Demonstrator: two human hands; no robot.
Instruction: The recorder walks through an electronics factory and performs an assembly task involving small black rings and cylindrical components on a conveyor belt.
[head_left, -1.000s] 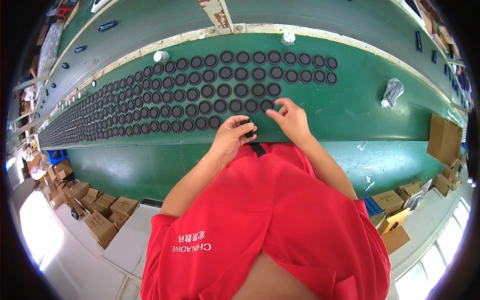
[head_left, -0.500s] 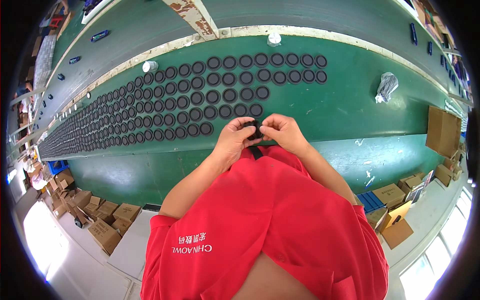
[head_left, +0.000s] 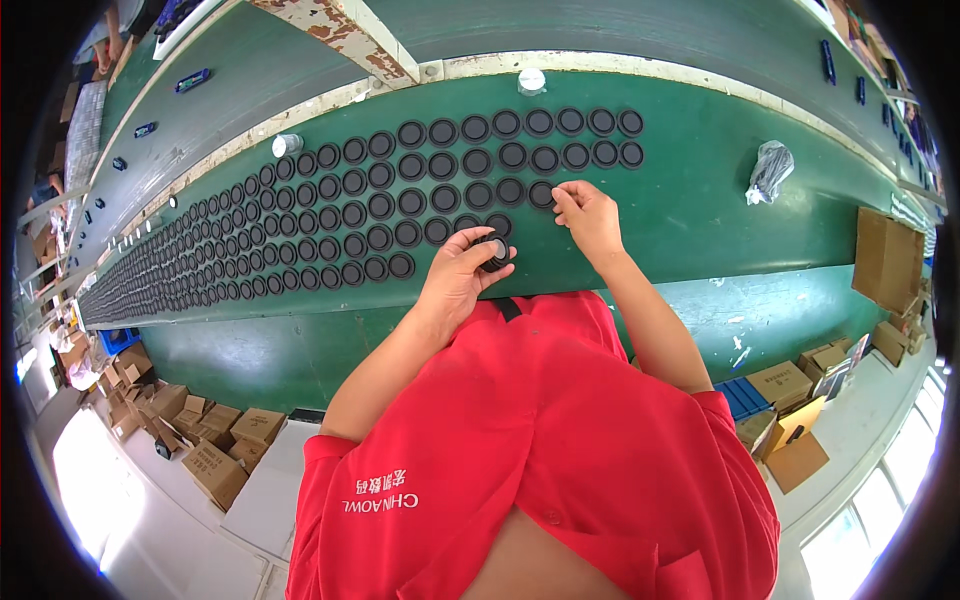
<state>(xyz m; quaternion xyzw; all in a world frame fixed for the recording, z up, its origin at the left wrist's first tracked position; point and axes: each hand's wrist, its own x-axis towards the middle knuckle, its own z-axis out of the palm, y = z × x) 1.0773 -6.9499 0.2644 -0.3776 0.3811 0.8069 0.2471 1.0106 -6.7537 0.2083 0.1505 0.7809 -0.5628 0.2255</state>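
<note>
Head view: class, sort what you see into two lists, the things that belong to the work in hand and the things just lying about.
In the work:
left hand, holding a black ring
right hand, at a ring on the belt
rows of black rings
green belt

Lying about:
plastic bag
cardboard boxes

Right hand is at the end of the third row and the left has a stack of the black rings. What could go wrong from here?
1. The right hand sets a black ring close against its neighbours; a nudge could push the packed rows out of line.
2. The left hand pinches its stack of rings by the edges above the green belt; a slip could drop them onto laid rings.
</note>
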